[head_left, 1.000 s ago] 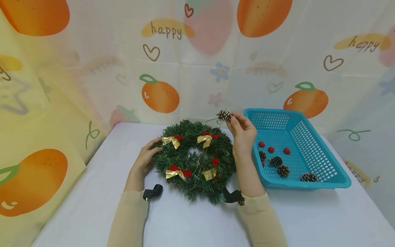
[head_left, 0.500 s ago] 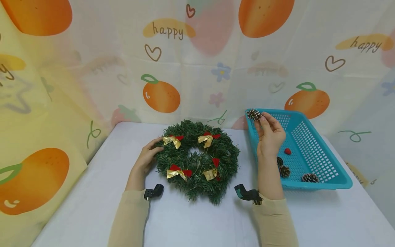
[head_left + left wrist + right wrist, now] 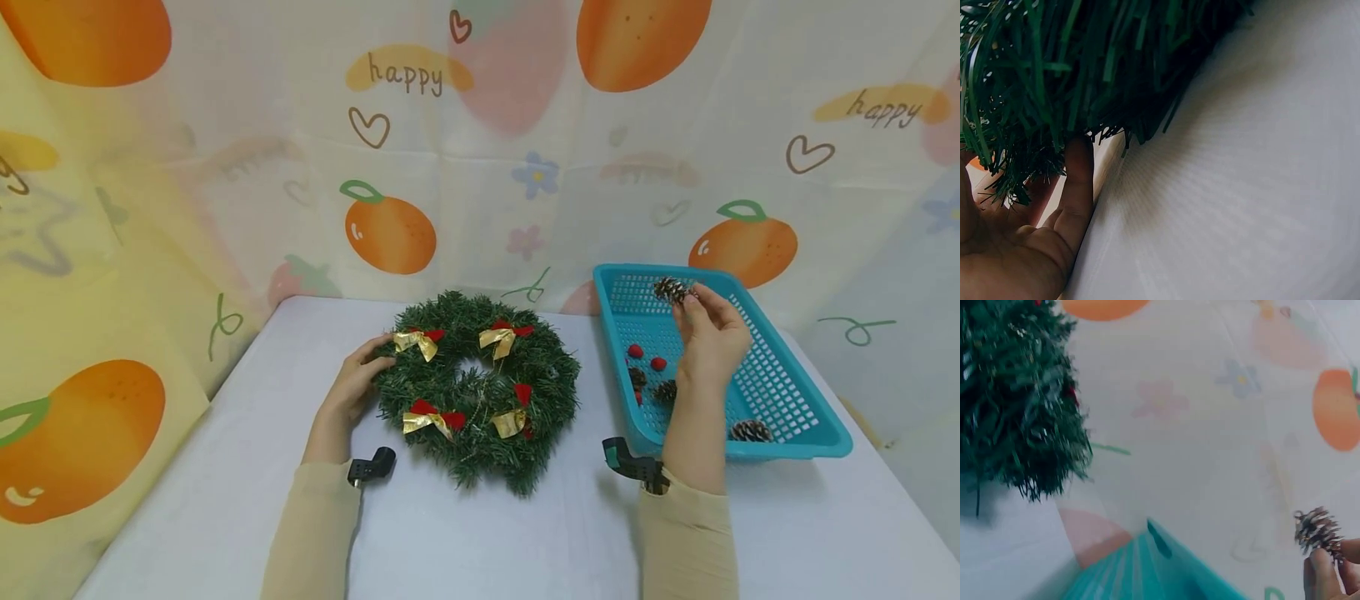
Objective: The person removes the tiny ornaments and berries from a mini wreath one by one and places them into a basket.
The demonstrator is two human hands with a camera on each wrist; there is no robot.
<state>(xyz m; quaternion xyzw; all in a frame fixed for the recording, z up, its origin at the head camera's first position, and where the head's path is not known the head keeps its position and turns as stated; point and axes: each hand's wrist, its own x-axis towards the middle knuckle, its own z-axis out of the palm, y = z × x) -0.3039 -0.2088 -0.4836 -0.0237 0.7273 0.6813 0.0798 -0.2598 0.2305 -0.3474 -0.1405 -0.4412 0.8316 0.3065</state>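
Note:
A green wreath [image 3: 551, 375] with red and gold bows [image 3: 427, 419] lies on the white table. At its left edge, my left hand [image 3: 352, 385] holds the greenery between thumb and fingers. The left wrist view shows that hand [image 3: 1022, 250] low against the table, with fingertips partly hidden under the wreath [image 3: 1085, 75]. My right hand [image 3: 712, 337] pinches a pine cone [image 3: 671, 290] with frosted scale tips, raised above the blue basket [image 3: 817, 417]. In the right wrist view the pine cone [image 3: 1318, 531] sticks out from the fingertips at the right edge.
Several red balls [image 3: 635, 351] and pine cones [image 3: 751, 431] lie in the basket, some hidden behind my right forearm. The basket stands right of the wreath, near the printed cloth backdrop [image 3: 480, 167].
My right hand has moved right with the pine cone, from beside the wreath to above the basket. The left hand and the wreath have stayed in place.

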